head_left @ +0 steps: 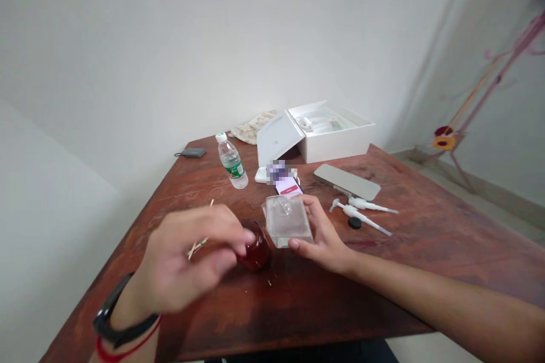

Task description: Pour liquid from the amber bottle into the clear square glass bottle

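My left hand (191,258) hovers over the reddish wooden table (298,295), fingers curled, thumb and fingertips touching a small dark red jar (258,249). Thin pale sticks (198,245) lie under its fingers; I cannot tell whether it holds them. My right hand (326,235) wraps around a clear square container (287,220) with a clear lid, holding its right side and front corner. The jar stands just left of the container.
A water bottle (232,161) stands behind, beside a phone (287,184) and an open white box (323,133). Two white pump heads (366,212), a black cap (354,223) and a grey flat case (347,181) lie right. A small grey device (192,152) sits far left.
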The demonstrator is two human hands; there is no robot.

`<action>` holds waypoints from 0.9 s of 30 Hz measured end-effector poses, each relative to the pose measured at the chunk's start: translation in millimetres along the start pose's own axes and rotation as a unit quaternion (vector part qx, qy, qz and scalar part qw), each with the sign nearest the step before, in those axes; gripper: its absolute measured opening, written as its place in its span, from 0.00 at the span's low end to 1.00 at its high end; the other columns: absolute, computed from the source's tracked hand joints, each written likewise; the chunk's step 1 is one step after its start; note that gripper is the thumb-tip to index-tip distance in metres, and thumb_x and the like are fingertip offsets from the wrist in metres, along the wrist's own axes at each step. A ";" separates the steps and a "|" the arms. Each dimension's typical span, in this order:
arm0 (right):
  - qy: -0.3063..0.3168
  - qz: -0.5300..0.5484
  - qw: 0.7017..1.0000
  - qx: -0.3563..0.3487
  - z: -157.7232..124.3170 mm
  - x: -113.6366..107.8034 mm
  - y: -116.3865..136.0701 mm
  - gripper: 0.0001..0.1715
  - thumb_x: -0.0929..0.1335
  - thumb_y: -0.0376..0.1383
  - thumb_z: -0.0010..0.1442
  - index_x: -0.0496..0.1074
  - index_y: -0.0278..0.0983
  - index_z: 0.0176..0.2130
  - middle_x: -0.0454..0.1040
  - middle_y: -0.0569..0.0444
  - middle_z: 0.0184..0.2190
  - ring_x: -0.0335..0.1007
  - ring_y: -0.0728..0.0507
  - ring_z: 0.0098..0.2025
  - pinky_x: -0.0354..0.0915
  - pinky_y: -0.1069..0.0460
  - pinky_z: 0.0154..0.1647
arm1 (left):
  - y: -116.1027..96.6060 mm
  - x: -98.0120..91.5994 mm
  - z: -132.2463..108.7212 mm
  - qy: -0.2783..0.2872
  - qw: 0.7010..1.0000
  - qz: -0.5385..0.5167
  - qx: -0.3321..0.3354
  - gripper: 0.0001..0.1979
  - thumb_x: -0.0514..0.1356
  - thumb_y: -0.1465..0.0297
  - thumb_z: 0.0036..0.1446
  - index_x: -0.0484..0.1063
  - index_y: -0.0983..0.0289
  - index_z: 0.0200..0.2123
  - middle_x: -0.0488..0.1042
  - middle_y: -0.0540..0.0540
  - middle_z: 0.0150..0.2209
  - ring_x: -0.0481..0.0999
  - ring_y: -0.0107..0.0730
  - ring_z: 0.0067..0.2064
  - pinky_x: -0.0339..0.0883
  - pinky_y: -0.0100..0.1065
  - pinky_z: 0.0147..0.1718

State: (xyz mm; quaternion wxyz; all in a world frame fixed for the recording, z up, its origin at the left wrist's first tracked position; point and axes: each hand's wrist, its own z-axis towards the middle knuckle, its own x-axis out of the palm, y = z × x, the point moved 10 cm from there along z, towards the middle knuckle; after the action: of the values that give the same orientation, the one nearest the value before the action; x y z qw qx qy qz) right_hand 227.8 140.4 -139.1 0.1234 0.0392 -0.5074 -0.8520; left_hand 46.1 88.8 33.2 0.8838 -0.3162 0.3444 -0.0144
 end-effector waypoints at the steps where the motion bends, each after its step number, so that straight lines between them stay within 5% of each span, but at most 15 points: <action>1: -0.004 0.002 1.000 0.003 -0.4 -0.2 -0.9 0.41 0.80 0.53 0.61 0.61 0.46 0.61 0.75 0.47 0.53 0.78 0.36 0.54 0.75 0.43 0.53 | 25.8 -12.5 -4.1 -0.053 0.998 -0.010 -0.015 0.11 0.62 0.56 0.77 0.83 0.53 0.48 0.83 0.53 0.34 0.83 0.39 0.36 0.77 0.39 0.39; 4: -0.017 0.012 1.000 0.003 -0.8 -1.0 -1.4 0.42 0.81 0.54 0.60 0.61 0.47 0.61 0.76 0.47 0.53 0.79 0.36 0.54 0.76 0.43 0.53 | 106.1 -31.1 -27.5 -0.154 0.982 -0.039 -0.097 0.19 0.63 0.50 0.75 0.82 0.60 0.49 0.83 0.56 0.39 0.82 0.41 0.43 0.75 0.38 0.47; 7: -0.024 0.008 1.000 0.006 0.3 -2.2 -1.1 0.42 0.81 0.55 0.59 0.63 0.48 0.60 0.78 0.49 0.51 0.80 0.37 0.50 0.77 0.44 0.50 | 155.3 -16.7 -48.8 -0.132 0.979 -0.079 -0.135 0.31 0.57 0.41 0.74 0.79 0.62 0.55 0.83 0.61 0.45 0.82 0.46 0.46 0.75 0.41 0.47; 9: -0.031 -0.006 0.999 0.005 1.8 -4.6 0.6 0.41 0.81 0.56 0.58 0.64 0.48 0.59 0.78 0.49 0.50 0.80 0.37 0.48 0.77 0.45 0.48 | 172.5 5.3 -58.1 -0.063 0.978 -0.115 -0.163 0.37 0.60 0.37 0.69 0.74 0.61 0.65 0.82 0.65 0.56 0.81 0.53 0.55 0.73 0.44 0.53; 13: -0.053 -0.044 0.998 0.005 4.7 -10.6 4.7 0.42 0.81 0.59 0.57 0.65 0.47 0.58 0.79 0.49 0.50 0.80 0.36 0.49 0.77 0.43 0.49 | 175.1 45.1 -66.0 0.065 0.961 -0.202 -0.175 0.51 0.66 0.32 0.58 0.67 0.57 0.73 0.78 0.66 0.63 0.77 0.60 0.65 0.70 0.50 0.62; 17: -0.072 -0.069 0.995 0.013 5.6 -15.9 4.2 0.44 0.80 0.61 0.55 0.65 0.46 0.59 0.79 0.48 0.51 0.80 0.35 0.49 0.76 0.42 0.50 | 168.1 67.7 -64.2 0.112 0.940 -0.286 -0.150 0.54 0.76 0.36 0.49 0.68 0.59 0.70 0.76 0.64 0.66 0.76 0.61 0.66 0.68 0.50 0.66; 21: -0.046 -0.081 0.996 0.002 8.9 -14.9 5.2 0.44 0.80 0.60 0.55 0.66 0.46 0.59 0.80 0.47 0.50 0.81 0.34 0.48 0.78 0.41 0.47 | 163.9 84.0 -62.6 0.145 0.933 -0.301 -0.131 0.49 0.83 0.44 0.41 0.76 0.60 0.61 0.83 0.60 0.59 0.81 0.58 0.60 0.72 0.45 0.61; 27: 0.010 -0.106 0.994 -0.011 16.5 -14.7 9.9 0.44 0.79 0.59 0.57 0.67 0.46 0.63 0.81 0.44 0.56 0.81 0.29 0.56 0.78 0.38 0.55 | 159.0 84.8 -59.4 0.131 0.942 -0.286 -0.121 0.37 0.83 0.49 0.46 0.81 0.61 0.53 0.87 0.56 0.50 0.85 0.50 0.50 0.76 0.38 0.51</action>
State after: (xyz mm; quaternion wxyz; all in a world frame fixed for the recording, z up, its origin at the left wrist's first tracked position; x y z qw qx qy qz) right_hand 240.5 153.7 -123.4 0.0379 0.0993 -0.4898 -0.8653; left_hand 43.5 162.7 -141.5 0.7447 -0.5014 0.3511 -0.2660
